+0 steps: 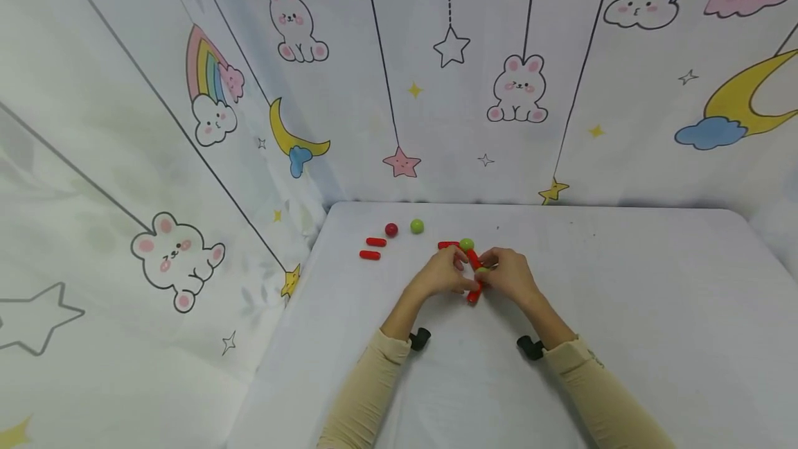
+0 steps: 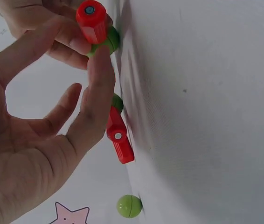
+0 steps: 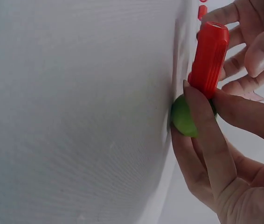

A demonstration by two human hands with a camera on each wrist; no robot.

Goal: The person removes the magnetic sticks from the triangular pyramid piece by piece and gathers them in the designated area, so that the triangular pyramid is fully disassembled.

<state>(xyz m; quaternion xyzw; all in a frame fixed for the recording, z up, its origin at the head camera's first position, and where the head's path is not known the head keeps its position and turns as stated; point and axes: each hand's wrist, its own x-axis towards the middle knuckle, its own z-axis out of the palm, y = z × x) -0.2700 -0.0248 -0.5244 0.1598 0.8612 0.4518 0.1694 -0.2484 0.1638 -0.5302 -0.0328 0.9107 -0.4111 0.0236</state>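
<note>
In the head view a chain of red rods and green balls lies between the hands on the white table. My right hand pinches a green ball between thumb and fingers; a red rod is joined to that ball. My left hand is beside the same rod, its fingers loosely spread and a fingertip overlapping the ball in the left wrist view. Beyond the hands, another red rod leads to a second green ball, with a further red rod to its left.
Two loose red rods, one nearer and one farther, lie to the left on the table. Behind them sit a dark red ball and a loose green ball. A printed curtain hangs at the back and left.
</note>
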